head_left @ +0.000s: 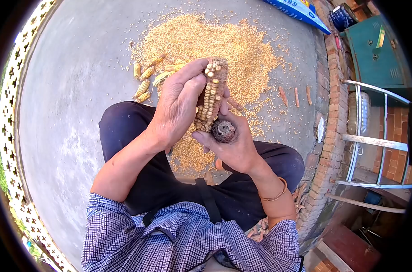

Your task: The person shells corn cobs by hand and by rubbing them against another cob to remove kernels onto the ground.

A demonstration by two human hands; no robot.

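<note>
A partly shelled corn cob, with rows of kernels left on one side, is held upright between my hands over the grain. My left hand wraps its fingers round the cob from the left. In my right hand is a dark, bare cob, seen end-on, with its side against the corn cob; the thumb reaches under the corn cob's lower end. A pile of loose kernels spreads on the concrete beyond my hands. Several unshelled cobs lie at the pile's left edge.
Bare cobs lie right of the pile, and more lie beside my right knee. A blue sack is at the top. Along the right run a brick edge, a metal frame and a green cabinet. A pierced wall borders the left.
</note>
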